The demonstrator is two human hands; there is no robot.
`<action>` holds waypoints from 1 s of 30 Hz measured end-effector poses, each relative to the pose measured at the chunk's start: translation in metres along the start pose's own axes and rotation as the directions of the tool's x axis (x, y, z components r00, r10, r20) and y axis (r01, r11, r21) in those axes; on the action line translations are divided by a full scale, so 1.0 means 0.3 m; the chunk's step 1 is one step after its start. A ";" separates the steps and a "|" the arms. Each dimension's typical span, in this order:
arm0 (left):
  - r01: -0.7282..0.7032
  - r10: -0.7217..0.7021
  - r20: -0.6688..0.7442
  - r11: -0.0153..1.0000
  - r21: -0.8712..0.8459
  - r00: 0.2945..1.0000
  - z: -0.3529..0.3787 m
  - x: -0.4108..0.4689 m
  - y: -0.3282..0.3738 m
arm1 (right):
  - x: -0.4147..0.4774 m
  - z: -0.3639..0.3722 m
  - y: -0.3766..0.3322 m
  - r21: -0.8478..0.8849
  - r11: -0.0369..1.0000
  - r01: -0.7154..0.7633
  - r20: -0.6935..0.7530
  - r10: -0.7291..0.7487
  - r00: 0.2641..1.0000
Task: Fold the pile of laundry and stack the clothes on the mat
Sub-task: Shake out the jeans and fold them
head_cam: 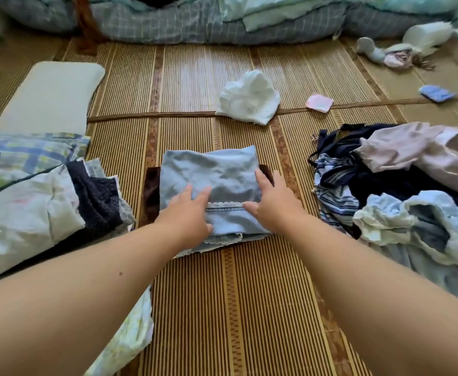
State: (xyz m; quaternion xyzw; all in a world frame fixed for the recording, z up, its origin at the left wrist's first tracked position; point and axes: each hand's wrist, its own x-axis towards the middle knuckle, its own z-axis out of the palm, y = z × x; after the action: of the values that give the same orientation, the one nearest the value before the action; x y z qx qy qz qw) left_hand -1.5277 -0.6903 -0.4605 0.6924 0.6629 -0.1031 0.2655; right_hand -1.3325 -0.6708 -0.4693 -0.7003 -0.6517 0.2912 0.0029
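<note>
On the mat (238, 308) | both hands flat, fingers straight: left hand (187, 213), right hand (272, 203) press folded blue garment (211, 169)

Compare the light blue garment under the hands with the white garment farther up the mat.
The light blue garment is folded flat into a rectangle; the white garment is crumpled. Both hands, left and right, press the blue one; nothing touches the white one. Both lie on the mat.
</note>
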 end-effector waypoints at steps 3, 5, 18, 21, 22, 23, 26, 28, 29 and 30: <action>-0.128 0.128 -0.030 0.992 0.018 0.991 -0.021 -0.047 0.147 | -0.125 -0.047 0.066 0.028 0.998 0.062 -0.081 -0.060 0.995; -0.238 0.238 -0.052 0.971 0.019 0.970 -0.006 -0.085 0.290 | -0.219 -0.084 0.164 0.012 0.997 0.076 -0.136 -0.073 0.988; -0.526 0.523 0.060 0.849 0.060 0.850 0.359 -0.122 1.155 | -0.626 -0.297 1.199 -0.022 0.920 -0.392 -0.183 0.382 0.906; -0.447 0.446 0.032 0.892 0.058 0.894 0.416 -0.019 1.255 | -0.558 -0.323 1.294 0.054 0.938 -0.343 -0.183 0.347 0.920; -0.404 0.404 0.004 0.915 0.017 0.915 0.420 0.016 1.279 | -0.521 -0.341 1.300 0.123 0.944 -0.307 -0.196 0.326 0.925; -0.343 0.342 -0.031 0.938 -0.047 0.939 0.432 0.055 1.303 | -0.480 -0.353 1.306 0.199 0.941 -0.273 -0.201 0.311 0.929; -0.178 0.148 -0.120 0.936 -0.303 0.982 0.437 0.166 1.335 | -0.359 -0.376 1.286 0.306 0.921 -0.243 -0.195 0.310 0.930; -0.154 0.130 -0.095 0.930 -0.334 0.987 0.443 0.212 1.327 | -0.300 -0.367 1.266 0.189 0.938 -0.291 -0.172 0.323 0.931; -0.159 0.146 -0.066 0.945 -0.287 0.987 0.448 0.221 1.322 | -0.282 -0.360 1.260 0.084 0.943 -0.323 -0.173 0.333 0.927; -0.160 0.156 -0.035 0.961 -0.226 0.987 0.454 0.219 1.314 | -0.270 -0.356 1.254 0.002 0.940 -0.340 -0.187 0.335 0.924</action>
State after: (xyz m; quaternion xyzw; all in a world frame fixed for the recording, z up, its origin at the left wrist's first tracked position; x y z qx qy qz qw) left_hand -1.1092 -0.6944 -0.5163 0.7088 0.6153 0.0010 0.3449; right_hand -0.9441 -0.7614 -0.4923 -0.8260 -0.5228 0.2110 0.0025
